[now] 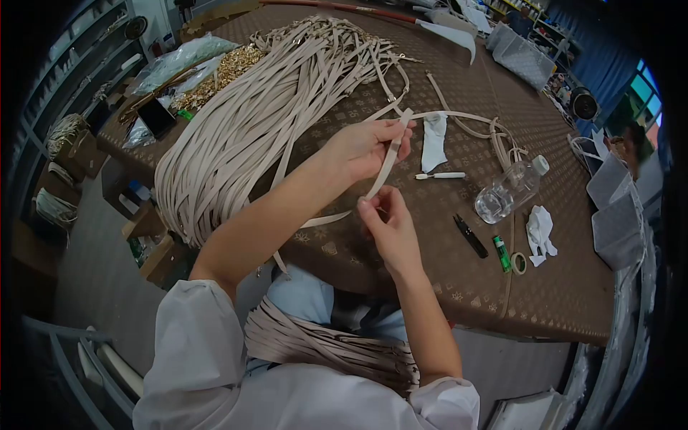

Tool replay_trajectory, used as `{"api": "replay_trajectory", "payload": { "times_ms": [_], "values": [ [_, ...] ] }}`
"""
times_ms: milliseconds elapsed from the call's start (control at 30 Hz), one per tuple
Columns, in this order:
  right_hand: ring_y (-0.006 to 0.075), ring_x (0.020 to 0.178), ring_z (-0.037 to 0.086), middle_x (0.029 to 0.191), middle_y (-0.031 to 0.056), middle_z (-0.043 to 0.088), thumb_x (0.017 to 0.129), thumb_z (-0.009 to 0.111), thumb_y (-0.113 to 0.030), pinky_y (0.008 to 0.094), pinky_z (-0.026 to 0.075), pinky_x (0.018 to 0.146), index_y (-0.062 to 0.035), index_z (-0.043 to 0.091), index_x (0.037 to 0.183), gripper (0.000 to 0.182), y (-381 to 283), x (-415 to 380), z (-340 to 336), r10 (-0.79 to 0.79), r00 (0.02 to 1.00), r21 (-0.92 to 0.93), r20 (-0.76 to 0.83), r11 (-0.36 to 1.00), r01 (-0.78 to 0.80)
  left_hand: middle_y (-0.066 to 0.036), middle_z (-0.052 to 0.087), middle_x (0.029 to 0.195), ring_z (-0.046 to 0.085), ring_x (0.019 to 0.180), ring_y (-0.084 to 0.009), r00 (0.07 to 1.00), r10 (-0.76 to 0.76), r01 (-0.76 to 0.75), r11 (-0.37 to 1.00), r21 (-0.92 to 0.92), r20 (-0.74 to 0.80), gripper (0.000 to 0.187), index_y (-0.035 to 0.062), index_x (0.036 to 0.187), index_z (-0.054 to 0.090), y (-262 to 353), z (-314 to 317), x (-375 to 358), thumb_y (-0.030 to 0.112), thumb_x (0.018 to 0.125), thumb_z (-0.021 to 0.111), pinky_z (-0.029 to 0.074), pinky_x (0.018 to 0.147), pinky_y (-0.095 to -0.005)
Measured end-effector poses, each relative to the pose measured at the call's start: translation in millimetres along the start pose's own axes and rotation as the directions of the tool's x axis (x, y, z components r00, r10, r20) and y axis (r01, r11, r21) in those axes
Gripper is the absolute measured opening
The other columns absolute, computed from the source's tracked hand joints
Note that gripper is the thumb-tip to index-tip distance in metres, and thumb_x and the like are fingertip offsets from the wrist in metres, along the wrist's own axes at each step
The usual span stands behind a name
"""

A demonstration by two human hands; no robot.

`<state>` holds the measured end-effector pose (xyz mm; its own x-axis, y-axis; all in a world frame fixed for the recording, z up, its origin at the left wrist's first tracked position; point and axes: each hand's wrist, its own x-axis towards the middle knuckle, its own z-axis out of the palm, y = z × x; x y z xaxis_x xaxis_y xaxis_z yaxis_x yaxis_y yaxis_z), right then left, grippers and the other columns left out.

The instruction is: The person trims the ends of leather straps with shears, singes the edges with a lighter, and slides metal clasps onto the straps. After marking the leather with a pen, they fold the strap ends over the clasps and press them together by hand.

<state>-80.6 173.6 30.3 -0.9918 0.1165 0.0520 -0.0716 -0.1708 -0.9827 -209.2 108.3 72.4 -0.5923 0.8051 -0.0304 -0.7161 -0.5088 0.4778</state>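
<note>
A beige strap [390,159] is stretched between my two hands above the table. My left hand [376,147] pinches it near the upper part, where a short piece sticks up past the fingers. Lower down, my right hand [389,216] pinches the same strap between thumb and fingers. To the left of my hands lies a big heap of similar beige straps [244,122], with small metal fittings at some ends. Another bundle of straps [322,340] rests across my lap.
Right of my hands are a white tissue [434,143], a white pen [441,175], a clear bottle [510,190], a black cutter [470,236], a green lighter [502,254], a tape roll [518,264] and crumpled tissue [540,233]. Gold metal fittings [218,77] are piled beyond the straps.
</note>
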Motion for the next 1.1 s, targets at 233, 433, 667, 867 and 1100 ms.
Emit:
{"api": "replay_trajectory", "payload": {
  "times_ms": [233, 433, 667, 867, 1100],
  "values": [
    [0.0031, 0.044, 0.037, 0.056, -0.0027, 0.045, 0.087, 0.050, -0.020, 0.0164, 0.026, 0.039, -0.0024, 0.055, 0.079, 0.020, -21, 1, 2, 0.034, 0.996, 0.131, -0.087, 0.991, -0.022, -0.009, 0.057, 0.086, 0.053, 0.075, -0.0124, 0.993, 0.117, -0.106, 0.797, 0.595, 0.020, 0.037, -0.0025, 0.099, 0.052, 21, 8, -45, 0.032, 0.089, 0.043, 0.046, 0.068, -0.0265],
    [0.0011, 0.042, 0.031, 0.052, -0.0052, 0.039, 0.086, 0.052, -0.025, 0.0164, 0.022, 0.039, -0.0039, 0.054, 0.073, 0.025, -39, 29, -39, -0.008, 0.984, 0.172, -0.180, 0.984, 0.039, -0.002, 0.057, 0.072, 0.047, 0.057, -0.0040, 0.986, -0.027, 0.164, 0.354, 0.921, -0.166, 0.025, -0.0007, 0.107, 0.055, -47, -4, -149, 0.012, 0.087, 0.047, 0.041, 0.054, -0.0175],
    [0.0013, 0.043, 0.028, 0.054, -0.0048, 0.038, 0.087, 0.051, -0.024, 0.0174, 0.020, 0.039, -0.0028, 0.054, 0.073, 0.025, -23, 18, -27, 0.006, 0.982, 0.090, -0.188, 0.996, 0.012, -0.004, 0.054, 0.068, 0.051, 0.058, -0.0076, 0.986, -0.099, 0.145, 0.911, 0.386, -0.138, 0.018, -0.0048, 0.095, 0.056, -76, -17, -193, 0.008, 0.086, 0.047, 0.042, 0.054, -0.0197],
    [0.0034, 0.044, 0.029, 0.056, -0.0032, 0.039, 0.088, 0.048, -0.024, 0.0181, 0.022, 0.040, -0.0020, 0.053, 0.078, 0.025, -13, 12, -35, -0.040, 0.966, 0.146, -0.256, 0.986, 0.079, -0.003, 0.052, 0.073, 0.052, 0.065, -0.0082, 0.971, -0.062, 0.180, 0.824, 0.538, -0.229, 0.019, -0.0047, 0.101, 0.054, -81, -12, -219, 0.005, 0.085, 0.048, 0.044, 0.060, -0.0208],
    [0.0055, 0.047, 0.032, 0.059, -0.0017, 0.041, 0.089, 0.047, -0.026, 0.0197, 0.026, 0.043, -0.0005, 0.053, 0.089, 0.027, -2, -3, -21, 0.181, 0.961, 0.385, -0.209, 0.919, -0.089, -0.010, 0.054, 0.088, 0.058, 0.074, -0.0146, 0.983, 0.036, 0.075, 0.813, 0.578, -0.177, 0.030, -0.0085, 0.106, 0.051, -83, 0, -234, -0.008, 0.076, 0.051, 0.048, 0.071, -0.0246]
  ]
}}
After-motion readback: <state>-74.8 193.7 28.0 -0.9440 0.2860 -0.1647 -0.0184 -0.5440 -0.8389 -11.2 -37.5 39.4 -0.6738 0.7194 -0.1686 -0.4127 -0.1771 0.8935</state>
